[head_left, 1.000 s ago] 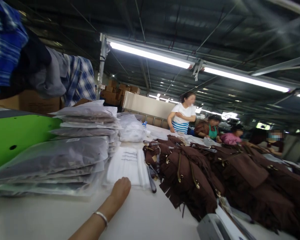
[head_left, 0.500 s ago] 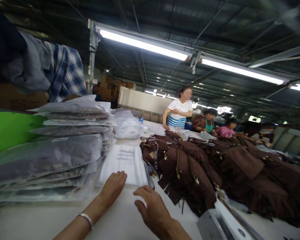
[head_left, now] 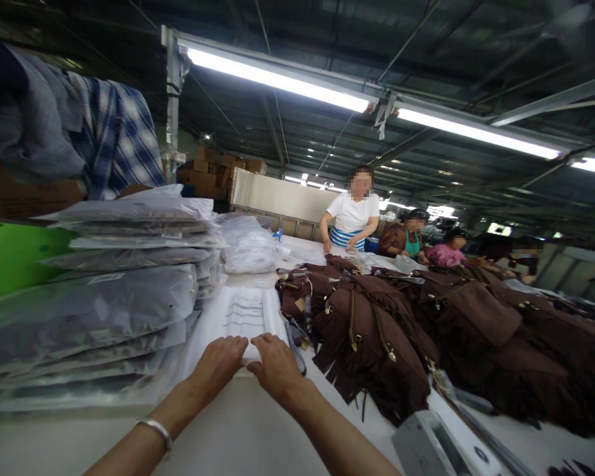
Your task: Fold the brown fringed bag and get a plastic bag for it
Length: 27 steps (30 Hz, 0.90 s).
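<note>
A pile of clear plastic bags [head_left: 245, 314] with dark printed lines lies flat on the white table before me. At its near edge, my left hand [head_left: 221, 360] has its fingers closed on the top plastic bag. Close beside it, almost touching, my right hand [head_left: 277, 367] grips the same edge between thumb and fingers. The exact hold is partly hidden behind the knuckles. A metal bracelet [head_left: 156, 433] circles my left wrist.
Filled plastic packages [head_left: 123, 301] are stacked high at the left. Brown fringed bags [head_left: 377, 337] with gold zips heap up on the right, behind a grey-white device [head_left: 436, 443]. More folded clear plastic [head_left: 250, 244] lies farther back. A person in a white shirt [head_left: 353, 213] stands across the table.
My right hand has moved left and up to the bags' near edge, beside my left hand. The left hand has shifted slightly, and both are now at the plastic.
</note>
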Each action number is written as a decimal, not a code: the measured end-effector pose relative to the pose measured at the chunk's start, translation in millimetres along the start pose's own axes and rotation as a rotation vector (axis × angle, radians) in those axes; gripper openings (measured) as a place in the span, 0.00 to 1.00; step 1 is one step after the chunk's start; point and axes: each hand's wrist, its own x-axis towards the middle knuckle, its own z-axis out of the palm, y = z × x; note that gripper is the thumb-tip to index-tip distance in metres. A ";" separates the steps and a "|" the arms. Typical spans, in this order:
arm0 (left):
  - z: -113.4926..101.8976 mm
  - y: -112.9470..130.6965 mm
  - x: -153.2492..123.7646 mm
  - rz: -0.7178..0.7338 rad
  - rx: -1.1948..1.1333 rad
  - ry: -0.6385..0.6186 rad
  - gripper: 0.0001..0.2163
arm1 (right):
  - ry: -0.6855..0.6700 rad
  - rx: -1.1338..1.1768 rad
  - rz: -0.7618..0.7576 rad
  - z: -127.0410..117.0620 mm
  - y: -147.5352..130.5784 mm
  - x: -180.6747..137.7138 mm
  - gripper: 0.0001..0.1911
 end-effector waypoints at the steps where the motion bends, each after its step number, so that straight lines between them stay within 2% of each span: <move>1: -2.6 -1.6 0.0 0.009 -0.007 -0.007 0.06 | -0.013 -0.022 -0.002 -0.2 -1.1 2.0 0.16; 4: -11.1 -5.0 -2.0 0.049 -0.023 -0.054 0.08 | -0.052 -0.085 -0.015 -1.0 -6.4 2.5 0.11; 8: -19.9 0.5 -12.1 0.043 -0.004 -0.097 0.11 | -0.059 -0.144 -0.045 1.0 -12.1 -7.9 0.15; 11: -25.4 11.7 -21.7 0.015 0.017 -0.086 0.12 | -0.051 -0.191 -0.054 5.2 -14.1 -17.4 0.09; 16: -35.4 22.9 -37.0 0.022 -0.002 -0.018 0.08 | -0.024 -0.254 -0.070 5.0 -15.8 -31.0 0.10; 19: -34.8 22.0 -47.8 0.066 -0.005 -0.003 0.09 | 0.013 -0.275 -0.063 -0.3 -15.1 -40.8 0.11; 23: -28.2 20.4 -63.8 0.094 0.008 -0.046 0.11 | 0.050 -0.294 -0.051 -7.3 -17.3 -59.1 0.10; 27: -26.3 22.3 -80.1 0.096 0.010 -0.027 0.10 | 0.031 -0.300 -0.099 -13.6 -27.0 -81.4 0.08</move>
